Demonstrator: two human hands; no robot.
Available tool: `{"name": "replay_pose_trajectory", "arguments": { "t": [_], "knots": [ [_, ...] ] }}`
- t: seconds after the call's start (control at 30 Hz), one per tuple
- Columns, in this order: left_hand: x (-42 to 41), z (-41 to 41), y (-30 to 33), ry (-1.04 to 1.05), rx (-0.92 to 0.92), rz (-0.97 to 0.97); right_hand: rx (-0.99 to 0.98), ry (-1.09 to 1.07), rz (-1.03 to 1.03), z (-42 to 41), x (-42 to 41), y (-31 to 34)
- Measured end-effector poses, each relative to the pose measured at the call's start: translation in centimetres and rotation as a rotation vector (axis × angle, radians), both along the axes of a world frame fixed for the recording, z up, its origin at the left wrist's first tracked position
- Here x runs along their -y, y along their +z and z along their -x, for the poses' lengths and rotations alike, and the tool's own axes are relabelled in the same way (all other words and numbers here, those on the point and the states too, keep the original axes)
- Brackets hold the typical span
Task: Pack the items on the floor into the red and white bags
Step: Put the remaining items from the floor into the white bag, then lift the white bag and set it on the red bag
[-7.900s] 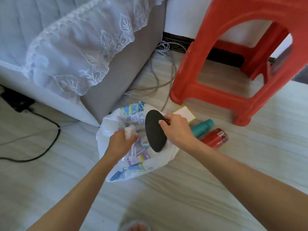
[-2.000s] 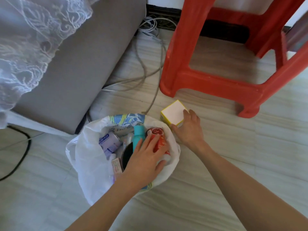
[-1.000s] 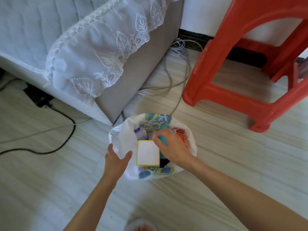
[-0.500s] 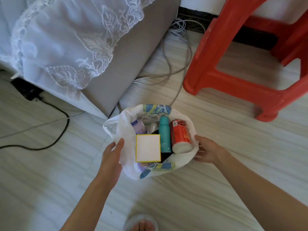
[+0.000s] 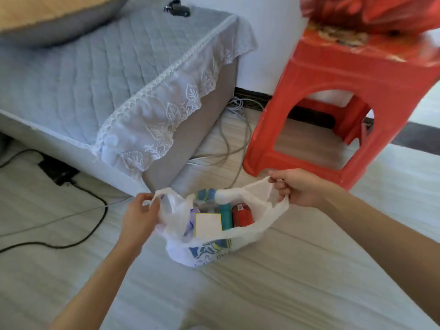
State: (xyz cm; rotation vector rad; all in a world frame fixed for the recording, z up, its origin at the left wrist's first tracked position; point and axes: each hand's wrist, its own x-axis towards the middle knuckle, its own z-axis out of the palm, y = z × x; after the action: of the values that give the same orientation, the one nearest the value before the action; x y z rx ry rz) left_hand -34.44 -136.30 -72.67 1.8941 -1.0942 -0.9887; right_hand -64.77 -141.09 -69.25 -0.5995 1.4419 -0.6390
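The white bag (image 5: 209,236) you hold is thin, crinkled plastic film, faintly translucent, with a blue and green print on its side. Inside it, the red can (image 5: 241,215) shows a glossy surface, the teal bottle (image 5: 226,216) a smooth matt plastic one, and the white box (image 5: 208,225) flat matt card with a yellow edge. Behind the bag, the red stool (image 5: 333,91) is moulded plastic, smooth with a dull sheen, its top worn and speckled. On the stool, the red bag (image 5: 381,13) is shiny, wrinkled film. Left of the bag, the bed cover (image 5: 83,75) is quilted matt cloth, edged with sheer embroidered lace (image 5: 166,120). The floor (image 5: 262,294) under the bag looks pale, wood-grained and matt.
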Motion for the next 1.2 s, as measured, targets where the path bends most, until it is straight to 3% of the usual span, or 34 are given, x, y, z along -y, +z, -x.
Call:
{"name": "replay_pose_trajectory", "arguments": {
  "t": [0.07,0.2,0.47,0.57,0.7,0.8,0.87,1.0,1.2],
  "knots": [
    [0.0,0.0,2.6,-0.064,0.073,-0.003,0.02,0.002,0.081,0.2,-0.6,3.9],
    [-1.1,0.7,6.4,-0.367,0.204,-0.242,-0.022,0.021,0.213,-0.4,-3.4,8.5],
    [1.3,3.2,11.4,-0.287,-0.064,-0.121,-0.034,0.079,0.375,1.2,-5.2,8.5],
    [3.3,5.8,10.3,-0.323,-0.136,-0.186,-0.04,0.146,0.365,1.9,-3.2,8.3],
    [4.3,8.0,11.0,-0.43,-0.007,-0.271,-0.216,0.307,0.304,2.0,-2.7,9.5],
    [2.7,7.7,13.3,-0.536,0.098,-0.494,-0.328,0.439,0.17,0.9,-4.8,10.7],
    [1.9,7.3,16.1,-0.508,0.138,-0.6,-0.357,0.463,0.092,1.0,-5.5,12.7],
    [2.8,7.7,26.0,-0.366,0.133,-0.583,-0.373,0.261,-0.021,2.9,-4.8,21.0],
    [3.7,12.5,42.8,-0.462,0.135,-0.559,-0.371,0.236,-0.017,6.4,-5.8,38.8]
  ]
}}
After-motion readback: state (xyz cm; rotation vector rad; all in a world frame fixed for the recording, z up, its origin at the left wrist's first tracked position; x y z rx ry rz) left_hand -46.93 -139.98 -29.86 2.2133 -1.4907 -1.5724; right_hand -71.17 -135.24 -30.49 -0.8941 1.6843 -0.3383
